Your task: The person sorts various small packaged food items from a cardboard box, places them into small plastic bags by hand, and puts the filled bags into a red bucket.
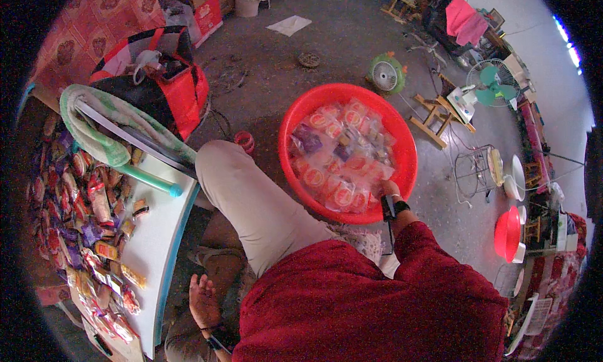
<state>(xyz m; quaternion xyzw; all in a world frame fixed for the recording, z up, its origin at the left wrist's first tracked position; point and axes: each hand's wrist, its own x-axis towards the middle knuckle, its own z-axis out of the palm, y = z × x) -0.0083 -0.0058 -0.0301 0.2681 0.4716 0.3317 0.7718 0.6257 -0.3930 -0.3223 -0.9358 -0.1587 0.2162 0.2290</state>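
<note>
My right hand reaches over the near right rim of a large red plastic basin, with its fingers closed on the edge of a clear plastic packet. Many small clear packets with red-and-pale round prints, and a few purple ones, fill the basin. My left hand is low beside the white table, fingers apart and holding nothing. A heap of small wrapped snacks in red, purple and yellow covers the table's left part.
A green-and-white towel drapes over a flat panel at the table's far end. Behind it stands a red-and-black bag. A small green fan, a wooden stool, a larger fan and another red basin stand rightward.
</note>
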